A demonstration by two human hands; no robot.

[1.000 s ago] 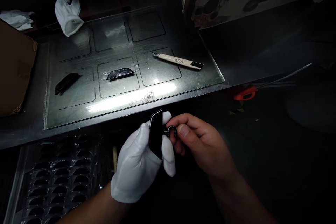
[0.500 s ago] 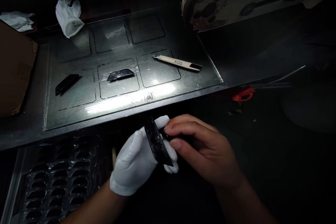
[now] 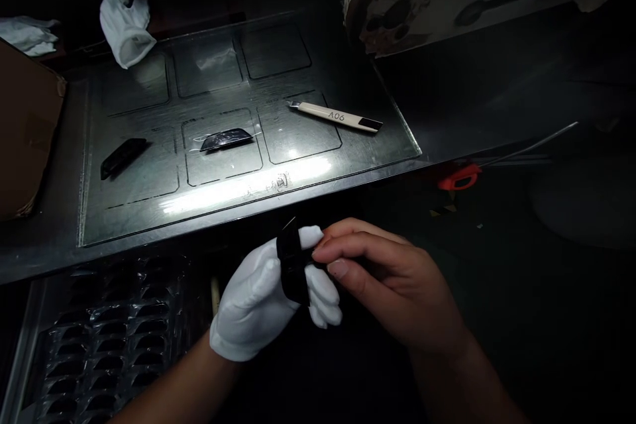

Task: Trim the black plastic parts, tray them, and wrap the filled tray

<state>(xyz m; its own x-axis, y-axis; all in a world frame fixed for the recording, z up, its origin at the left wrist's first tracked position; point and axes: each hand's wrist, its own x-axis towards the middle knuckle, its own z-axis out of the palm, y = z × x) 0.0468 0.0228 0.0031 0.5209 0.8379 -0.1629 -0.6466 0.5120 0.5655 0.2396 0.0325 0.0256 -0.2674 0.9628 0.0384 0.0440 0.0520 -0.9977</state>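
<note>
My left hand (image 3: 258, 298), in a white glove, is closed around a small black plastic part (image 3: 293, 265) below the table's front edge. Bare and pinched, my right hand (image 3: 387, 285) has its thumb and fingertips at the part's right side. A small dark piece seems to lie at those fingertips, too dark to name. On the glass sheet (image 3: 223, 195) lie a similar black part (image 3: 123, 158) and another black part on clear film (image 3: 226, 139). A cream craft knife (image 3: 335, 116) marked A06 rests to their right.
A tray of several black parts (image 3: 109, 344) sits low at the left. A cardboard box (image 3: 27, 132) and a loose white glove (image 3: 126, 25) are at the left and back. A worn machine piece (image 3: 447, 6) overhangs the back right; a red-handled tool (image 3: 460, 177) is beyond the edge.
My left hand has turned the black part, so its inner face shows less and it stands more upright. My right fingers have shifted slightly and stay close against it.
</note>
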